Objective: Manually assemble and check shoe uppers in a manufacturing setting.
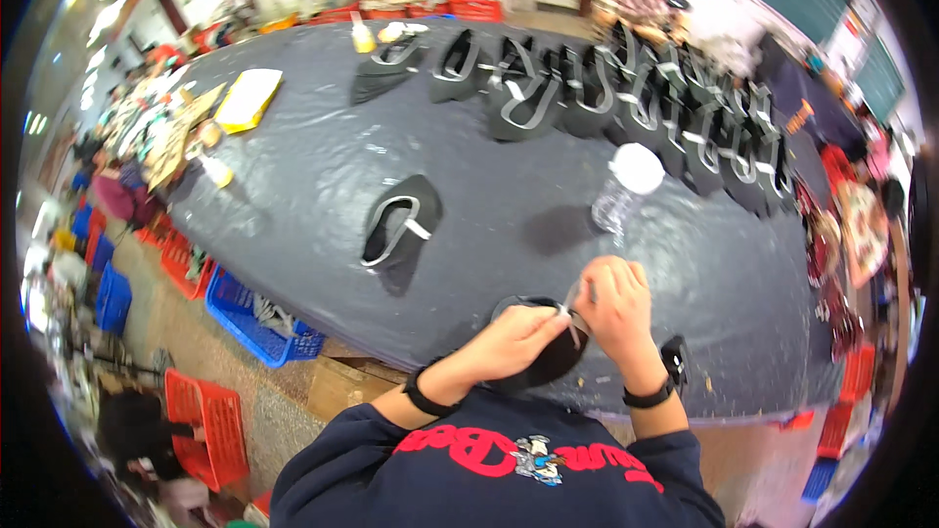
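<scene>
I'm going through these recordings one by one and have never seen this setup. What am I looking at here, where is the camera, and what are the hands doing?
There is no machine here: a person works with two bare hands. The single picture comes from a wide fisheye camera worn on the head, looking down, so straight edges bend near the rim. The left hand and the right hand meet over a black shoe-upper piece at the near edge of the dark table, pinching a thin grey strip between them. On the table lie another black piece with grey trim, a clear plastic bottle and a long row of similar pieces. Blue and red crates stand on the floor.
</scene>
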Motion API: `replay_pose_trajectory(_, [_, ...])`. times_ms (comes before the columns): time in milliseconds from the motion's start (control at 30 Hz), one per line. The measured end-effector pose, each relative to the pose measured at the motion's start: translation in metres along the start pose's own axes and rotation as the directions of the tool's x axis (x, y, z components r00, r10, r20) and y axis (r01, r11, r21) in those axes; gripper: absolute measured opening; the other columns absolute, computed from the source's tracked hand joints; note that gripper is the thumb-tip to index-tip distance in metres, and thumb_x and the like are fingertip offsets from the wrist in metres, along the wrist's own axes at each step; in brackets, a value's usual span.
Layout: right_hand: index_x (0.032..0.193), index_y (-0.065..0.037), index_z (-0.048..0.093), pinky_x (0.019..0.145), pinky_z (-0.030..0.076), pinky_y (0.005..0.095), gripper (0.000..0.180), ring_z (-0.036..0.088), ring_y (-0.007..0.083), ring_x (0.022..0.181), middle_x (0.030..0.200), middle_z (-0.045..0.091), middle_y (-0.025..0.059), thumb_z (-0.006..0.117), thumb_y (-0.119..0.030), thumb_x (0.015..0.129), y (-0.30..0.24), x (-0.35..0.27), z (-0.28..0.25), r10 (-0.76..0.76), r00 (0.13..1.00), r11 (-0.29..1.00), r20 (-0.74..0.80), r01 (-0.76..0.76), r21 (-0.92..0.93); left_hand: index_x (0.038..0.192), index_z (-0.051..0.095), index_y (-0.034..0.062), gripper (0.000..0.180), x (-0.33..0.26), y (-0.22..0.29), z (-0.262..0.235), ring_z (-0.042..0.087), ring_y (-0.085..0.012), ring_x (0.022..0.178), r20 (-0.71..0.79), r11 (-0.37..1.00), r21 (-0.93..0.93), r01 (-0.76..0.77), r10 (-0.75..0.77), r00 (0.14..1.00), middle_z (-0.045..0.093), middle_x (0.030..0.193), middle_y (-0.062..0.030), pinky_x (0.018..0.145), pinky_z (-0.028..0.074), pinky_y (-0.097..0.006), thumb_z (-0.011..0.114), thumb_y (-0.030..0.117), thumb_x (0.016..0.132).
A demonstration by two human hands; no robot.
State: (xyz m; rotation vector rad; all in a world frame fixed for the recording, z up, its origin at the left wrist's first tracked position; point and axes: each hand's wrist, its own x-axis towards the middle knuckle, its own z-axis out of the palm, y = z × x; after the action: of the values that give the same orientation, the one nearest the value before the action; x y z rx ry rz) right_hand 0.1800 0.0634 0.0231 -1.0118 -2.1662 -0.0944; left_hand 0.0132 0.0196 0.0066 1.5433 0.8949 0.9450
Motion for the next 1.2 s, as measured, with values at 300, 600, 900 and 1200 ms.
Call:
replay_pose_trajectory(300, [0.096,0.000,0.056,0.068,0.049,0.0316,0.019,0.058,0.0245,0.077,0.097,0.057,0.0139,0.059,0.003,0.077,-0.018,-0.014,-0.001,0.277,0.960,0.882,-0.027,-0.243,0.403,0.073,0.055,0.0020,0.032,-0.010,-0.020,0.000,0.036,-0.0029,0.059,-0.280,0.992,-0.119,0.035,-0.067,0.958,0.043,0.063,0.0091,0.050,0.032,-0.023,0.047,0.023,0.095])
replay_pose_trajectory(600, [0.095,-0.003,0.060,0.078,0.049,0.0321,0.031,0.060,0.0257,0.091,0.103,0.060,0.0134,0.072,0.000,0.067,-0.028,-0.016,0.004,0.207,0.978,0.799,0.026,-0.184,0.572,0.081,0.062,0.0011,0.030,-0.019,-0.009,-0.014,0.038,-0.0025,0.055,-0.387,0.849,-0.528,0.028,-0.269,0.882,0.051,0.064,0.0048,0.049,0.029,-0.020,0.044,0.022,0.094])
replay_pose_trajectory(900, [0.084,-0.004,0.062,0.075,0.050,0.0314,0.023,0.060,0.0240,0.088,0.098,0.061,0.0104,0.075,-0.003,0.066,-0.027,-0.033,0.008,0.324,0.945,0.760,0.037,-0.284,0.584,0.090,0.061,-0.0030,0.024,-0.010,0.000,-0.002,0.053,-0.0032,0.062,-0.390,0.806,-0.592,0.022,-0.310,0.867,0.058,0.072,0.0003,0.051,0.040,-0.018,0.047,0.017,0.095])
replay_pose_trajectory(1200, [0.084,-0.002,0.063,0.060,0.051,0.0299,0.023,0.062,0.0220,0.071,0.084,0.063,0.0083,0.071,-0.001,0.063,-0.022,-0.031,0.013,-0.072,0.983,0.984,-0.169,0.098,0.149,0.099,0.045,0.0074,0.014,-0.008,-0.013,-0.002,0.052,-0.0030,0.061,-0.479,0.762,-0.647,-0.034,-0.371,0.796,0.057,0.080,-0.0013,0.046,0.039,-0.017,0.055,0.006,0.089])
